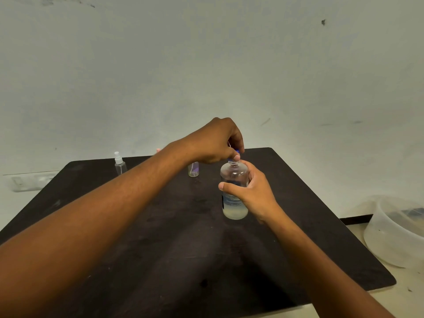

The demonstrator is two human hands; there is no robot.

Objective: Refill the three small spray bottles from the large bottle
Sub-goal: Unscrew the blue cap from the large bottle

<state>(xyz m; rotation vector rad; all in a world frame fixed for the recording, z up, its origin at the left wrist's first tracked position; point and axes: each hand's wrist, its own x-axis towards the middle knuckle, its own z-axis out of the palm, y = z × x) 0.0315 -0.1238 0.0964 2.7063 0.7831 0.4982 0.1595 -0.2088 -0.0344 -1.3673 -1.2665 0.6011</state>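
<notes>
Large bottle (234, 191) upright on dark desk (160, 226), right of centre, low liquid level. Right hand (252, 191) grip wrapped round body. Left hand (218, 143) grip pinched on blue cap (237, 152) at neck. Two small spray bottles (120, 164) (193, 169) behind, near far edge. Translucent tub (394, 230) off desk right.

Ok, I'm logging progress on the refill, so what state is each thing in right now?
large bottle: upright on the table, low in liquid, held by the right hand
blue cap: at the bottle's neck, gripped by the left hand
white-top spray bottle: upright, sprayer on, looks empty
middle small bottle: upright, top hidden
plastic tub: beside the table
</notes>
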